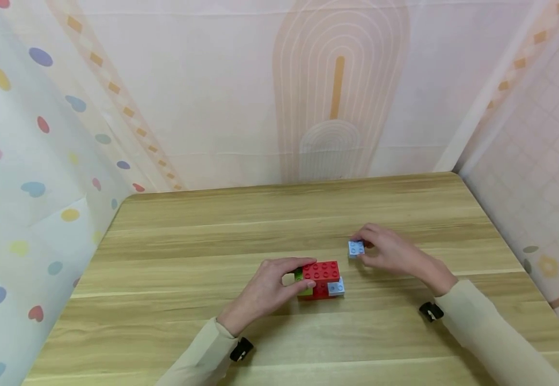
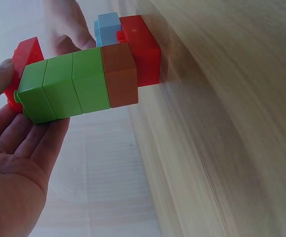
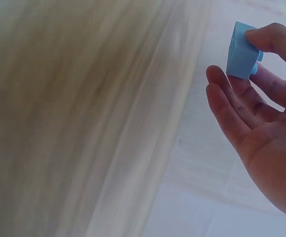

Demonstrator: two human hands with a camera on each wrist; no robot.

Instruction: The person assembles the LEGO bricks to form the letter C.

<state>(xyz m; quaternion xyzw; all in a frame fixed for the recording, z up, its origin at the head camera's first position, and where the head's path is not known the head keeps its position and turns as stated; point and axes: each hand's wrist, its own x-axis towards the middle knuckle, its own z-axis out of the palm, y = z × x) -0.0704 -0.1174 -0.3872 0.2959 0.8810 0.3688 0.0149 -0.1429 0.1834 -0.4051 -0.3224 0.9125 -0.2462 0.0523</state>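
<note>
My left hand [image 1: 272, 284] grips the top red brick [image 1: 320, 271] of a small toy-brick build, thumb on its near side and fingers on its far side. Under that brick, in the left wrist view, come several green bricks [image 2: 61, 86] in a stack, then a brown brick [image 2: 120, 75], then a red base brick [image 2: 144, 52] on the table. A light blue brick [image 2: 108, 28] sits on the base beside this column. Between thumb and fingers, my right hand [image 1: 388, 249] pinches a separate light blue brick [image 3: 244, 52], up and to the right of the build.
The build stands on a wood-grain table [image 1: 188, 300] with rounded far corners. A pale patterned cloth [image 1: 212, 96] hangs behind it, and a cloth with coloured dots [image 1: 33, 214] hangs on the left. Each sleeve has a black clip [image 1: 242, 349] near the wrist.
</note>
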